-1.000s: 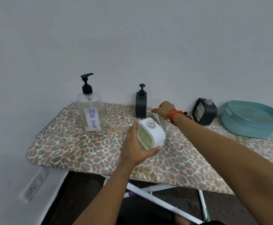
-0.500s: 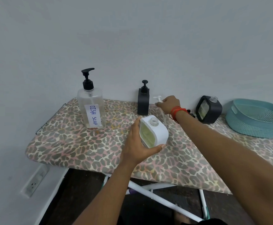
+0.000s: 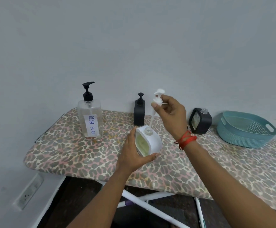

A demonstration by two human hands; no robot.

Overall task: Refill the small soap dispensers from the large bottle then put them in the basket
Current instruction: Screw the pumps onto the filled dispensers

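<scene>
My left hand (image 3: 132,155) grips a small white dispenser (image 3: 150,142) with yellow-green soap inside and an uncapped neck, held just above the board. My right hand (image 3: 171,116) holds a white pump head (image 3: 158,97) in the air above that dispenser, its tube hanging down toward the neck. A large clear bottle (image 3: 90,119) labelled DISH SOAP, with a black pump, stands at the left. A slim black dispenser (image 3: 139,111) with its pump on stands by the wall. A second black dispenser (image 3: 199,120), uncapped, sits to the right. The teal basket (image 3: 247,129) is at the far right.
Everything rests on an ironing board with a leopard-print cover (image 3: 68,153), pushed against a grey wall. Its white legs (image 3: 150,208) cross below. A wall socket (image 3: 28,193) is at the lower left. The board's front edge is close to my arms.
My right hand has picked the white pump head up from the board near the wall and raised it over the white dispenser. My left hand has kept its hold.
</scene>
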